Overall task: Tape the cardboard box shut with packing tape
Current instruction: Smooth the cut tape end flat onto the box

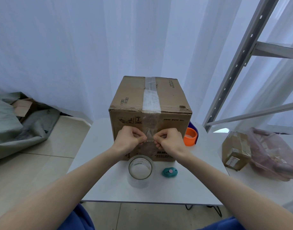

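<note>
A brown cardboard box (174,100) stands on a small white table (99,180), its top flaps closed. A clear tape strip (150,100) runs along the top seam and down the front face. My left hand (128,140) and my right hand (169,141) each pinch the strip's lower end against the front of the box, thumbs and fingers almost touching. A roll of clear packing tape (140,170) lies flat on the table just in front of the box. A small teal cutter (169,172) rests to its right.
An orange tape roll (190,136) sits at the box's right side. On a surface to the right are a small taped parcel (235,150) and a pinkish plastic bag (273,155). A metal rack (238,63) rises at the right. Grey cloth (13,123) lies on the floor to the left.
</note>
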